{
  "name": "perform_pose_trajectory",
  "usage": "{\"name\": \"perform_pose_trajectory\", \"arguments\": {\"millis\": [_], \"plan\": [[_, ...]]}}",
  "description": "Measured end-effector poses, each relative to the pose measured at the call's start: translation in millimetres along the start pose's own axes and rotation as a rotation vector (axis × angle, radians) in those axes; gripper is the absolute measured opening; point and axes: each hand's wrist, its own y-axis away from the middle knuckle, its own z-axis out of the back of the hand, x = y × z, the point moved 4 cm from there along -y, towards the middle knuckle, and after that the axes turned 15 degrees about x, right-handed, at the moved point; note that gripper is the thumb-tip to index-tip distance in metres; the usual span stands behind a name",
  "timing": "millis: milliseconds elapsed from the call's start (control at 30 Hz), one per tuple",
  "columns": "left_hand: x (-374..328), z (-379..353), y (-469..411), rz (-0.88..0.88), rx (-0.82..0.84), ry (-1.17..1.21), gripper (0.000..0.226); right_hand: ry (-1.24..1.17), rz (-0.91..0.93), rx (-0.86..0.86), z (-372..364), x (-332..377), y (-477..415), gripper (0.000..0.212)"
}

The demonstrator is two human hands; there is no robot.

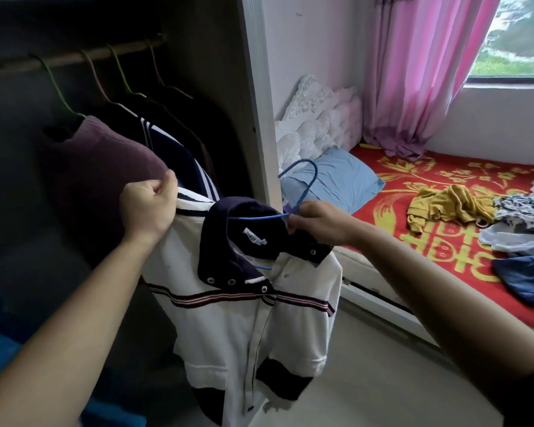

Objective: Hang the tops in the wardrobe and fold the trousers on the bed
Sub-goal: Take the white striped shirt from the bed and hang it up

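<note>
A white polo top (244,328) (navy collar, stripe across chest) is held just outside the wardrobe (255,87), in front of its open side and below its rail (74,58). A blue wire hanger (304,183) is partly threaded into the collar, w/ the hook sticking up on the side away from the wardrobe interior. The top's shoulder fabric is clenched in the left hand (148,208), nearest the wardrobe. The hanger neck is pinched by the right hand (318,226); its thumb is hidden.

Handling, as judged: the top is light, soft, floppy knit, prob. prone to sliding off thin smooth wire unless both shoulders are seated. It's best taken at the shoulder seams or collar, then by the hook for the lift to the rail.

Inside the collar a neck label (255,237) is seen: dark lettering, approx. "TO…", the rest too blurred. Large yellow characters are printed on the red bed cover (392,180) beyond the wardrobe's side panel; they can't be read.
</note>
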Motion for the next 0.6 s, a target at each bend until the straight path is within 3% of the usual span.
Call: {"name": "perform_pose_trajectory", "arguments": {"millis": [100, 167, 300, 367, 500, 600], "plan": [[15, 0, 0, 0.051, 0.08, -0.033, 0.063, -0.421, 0.087, 0.085, -6, 13, -3, 0.025], [28, 6, 1, 0.086, 0.134, -0.069, 0.064, -0.517, 0.148, 0.083, -8, 25, -7, 0.03], [61, 25, 6, 0.171, 0.206, -0.198, 0.066, -0.048, 0.117, -0.011, 10, 60, -34, 0.047], [80, 34, 12, 0.224, 0.175, -0.213, 0.065, 0.029, 0.081, 0.071, 13, 73, -50, 0.049], [93, 38, 20, 0.236, 0.121, -0.162, 0.064, 0.25, -0.034, 0.396, -34, 75, -73, 0.045], [90, 37, 23, 0.189, 0.189, -0.273, 0.067, 0.247, -0.062, 0.352, -42, 71, -76, 0.041]]}}
